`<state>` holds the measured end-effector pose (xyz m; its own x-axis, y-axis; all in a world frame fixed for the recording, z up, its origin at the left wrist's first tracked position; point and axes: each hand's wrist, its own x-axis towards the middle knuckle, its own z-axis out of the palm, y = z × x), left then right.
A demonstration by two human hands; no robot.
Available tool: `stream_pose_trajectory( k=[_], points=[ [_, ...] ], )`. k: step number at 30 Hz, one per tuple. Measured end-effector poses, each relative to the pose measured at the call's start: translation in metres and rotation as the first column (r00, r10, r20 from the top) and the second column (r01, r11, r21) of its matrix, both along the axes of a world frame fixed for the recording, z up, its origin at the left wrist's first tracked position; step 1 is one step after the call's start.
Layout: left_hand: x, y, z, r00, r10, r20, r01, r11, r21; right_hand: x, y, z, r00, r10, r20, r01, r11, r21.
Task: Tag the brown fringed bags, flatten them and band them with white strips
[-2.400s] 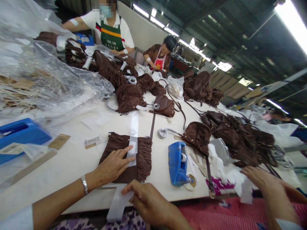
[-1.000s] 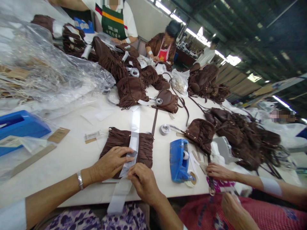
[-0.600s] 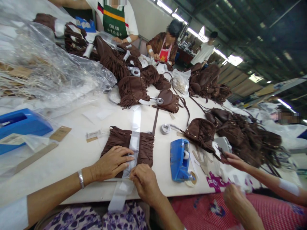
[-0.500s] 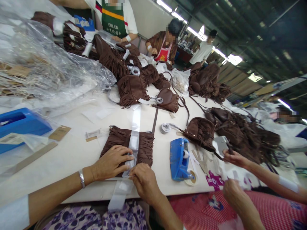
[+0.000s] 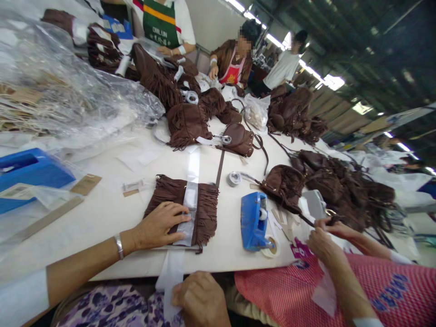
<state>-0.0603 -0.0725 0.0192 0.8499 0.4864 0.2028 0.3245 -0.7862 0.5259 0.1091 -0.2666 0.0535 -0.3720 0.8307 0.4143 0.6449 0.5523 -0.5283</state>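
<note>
Bag (image 5: pixel 206 208), brn, fringed, contents hidden, L hand (image 5: pixel 159 225) flat atop, R hand (image 5: pixel 204 297) pinching wht strip (image 5: pixel 173 268)

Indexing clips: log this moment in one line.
left hand: laid over brown fringed bag and translucent strip; right hand: at white strip hanging over table edge, grip unclear; right of bag: blue tape dispenser

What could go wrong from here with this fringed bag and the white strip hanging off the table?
The white strip hangs over the near edge of the table by your right hand, so it might snag or crease. Loose fringe sticks out at the near corner of the bag and could fold under. The blue tape dispenser stands near that edge, so an elbow might bump it.
</note>
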Motion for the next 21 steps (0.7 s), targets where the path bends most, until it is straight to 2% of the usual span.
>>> stream_pose_trajectory(
  k=[3,6,8,13,17,21],
  points=[
    [0.000,0.000,0.001,1.000,-0.012,-0.004,0.012,1.000,0.008,-0.016,-0.008,-0.018,0.997,-0.077,0.018,0.071,0.974,0.213],
    [0.000,-0.001,0.002,1.000,-0.012,-0.007,0.012,1.000,0.016,-0.028,-0.015,-0.029,0.983,-0.163,0.083,0.127,0.936,0.328],
    [0.000,-0.001,0.002,1.000,-0.008,-0.014,0.008,1.000,0.022,-0.032,-0.020,-0.034,0.974,-0.194,0.118,0.141,0.924,0.354],
    [0.001,-0.003,0.000,1.000,0.005,-0.007,-0.004,0.999,0.045,-0.030,-0.029,-0.040,0.969,-0.178,0.170,0.104,0.922,0.372],
    [0.001,-0.004,-0.001,1.000,0.011,-0.006,-0.011,0.998,0.057,-0.032,-0.031,-0.049,0.970,-0.183,0.161,0.106,0.911,0.399],
    [0.001,-0.005,-0.002,1.000,0.024,0.017,-0.025,0.997,0.067,-0.036,-0.032,-0.065,0.971,-0.218,0.094,0.152,0.875,0.460]
  ],
)
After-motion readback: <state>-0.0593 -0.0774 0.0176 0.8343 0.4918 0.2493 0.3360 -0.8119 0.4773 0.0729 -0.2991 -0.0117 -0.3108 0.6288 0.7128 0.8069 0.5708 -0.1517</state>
